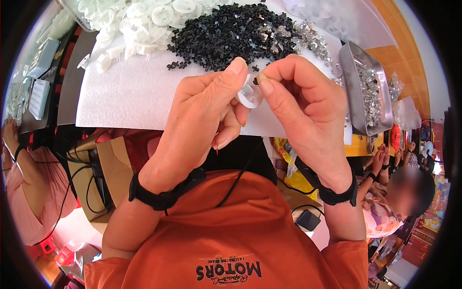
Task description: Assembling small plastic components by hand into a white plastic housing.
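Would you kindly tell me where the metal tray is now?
In the head view, the metal tray is at the right, beside the white sheet, just right of the right hand.

room leftward over sheet [130,96], black pile [216,38] ahead

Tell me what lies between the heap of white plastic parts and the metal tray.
In the head view: beside the white parts, a heap of small black pieces, then silvery pieces toward the tray.
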### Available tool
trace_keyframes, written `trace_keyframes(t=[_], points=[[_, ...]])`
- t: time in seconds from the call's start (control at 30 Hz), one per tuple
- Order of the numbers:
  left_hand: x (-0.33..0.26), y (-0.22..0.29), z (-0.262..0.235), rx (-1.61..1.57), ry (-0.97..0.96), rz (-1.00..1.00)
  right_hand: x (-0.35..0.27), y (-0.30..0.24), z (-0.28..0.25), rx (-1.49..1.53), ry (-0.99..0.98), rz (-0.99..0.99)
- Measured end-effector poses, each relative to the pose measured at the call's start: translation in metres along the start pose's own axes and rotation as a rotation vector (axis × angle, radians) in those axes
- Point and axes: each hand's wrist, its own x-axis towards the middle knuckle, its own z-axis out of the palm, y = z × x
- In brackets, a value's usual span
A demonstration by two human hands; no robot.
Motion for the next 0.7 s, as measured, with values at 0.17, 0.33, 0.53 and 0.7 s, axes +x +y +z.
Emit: trace_keyframes(t=[0.17, 0.33, 0.53, 0.7], points=[[0.000, -0.001, 0.000, 0.011, -0.006, 0.007, 0.002, 0.008, 0.008, 0.013, 0.092, -0.147], [0.000, -0.002, 0.000, 0.013, 0.009, 0.016, 0.002, 0.008, 0.013, -0.254, 0.122, -0.299], [-0.001, 0.001, 0.000, -0.020, 0.007, 0.016, 0.003, 0.008, 0.015, -0.434, 0.138, -0.452], [-0.001, -0.006, -0.003, 0.010, -0.010, 0.058, 0.001, 0.012, 0.016, -0.386, 0.106, -0.423]])
